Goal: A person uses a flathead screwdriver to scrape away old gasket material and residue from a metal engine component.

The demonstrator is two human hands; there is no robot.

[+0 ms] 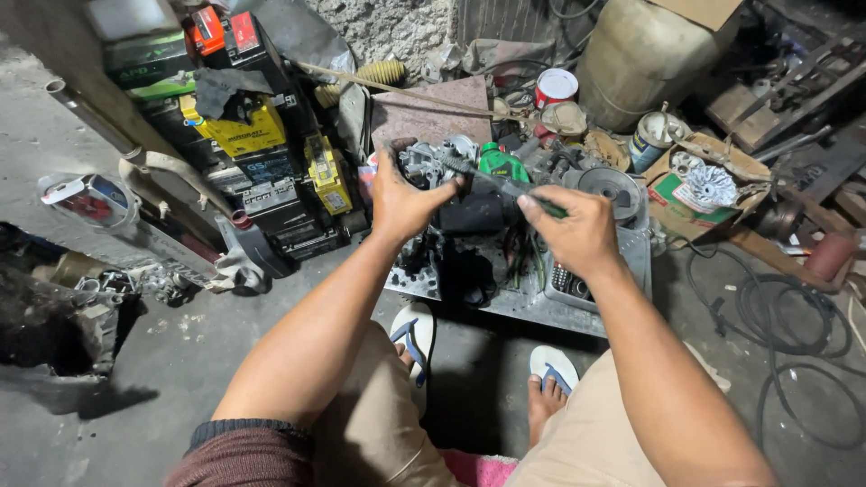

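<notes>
Bare concrete floor (180,361) lay open to the left of the knees, giving a hand free passage there. Ahead, the low metal tray (532,302) was crowded with engine parts (433,162) and a green bottle (502,164), leaving little room between them. Stacked batteries (262,153) blocked the left rear. On the right, coiled black cables (776,325) and a cardboard box (704,194) hemmed the way.

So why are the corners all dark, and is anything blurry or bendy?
Head view: light falls mostly on the middle, so the left hand, the metal part it grips and the right hand on the screwdriver look clear; the hole at the left edge and under the legs sit in shadow; the wide lens bends the edges; the far clutter is slightly soft; no strong glare.
</notes>
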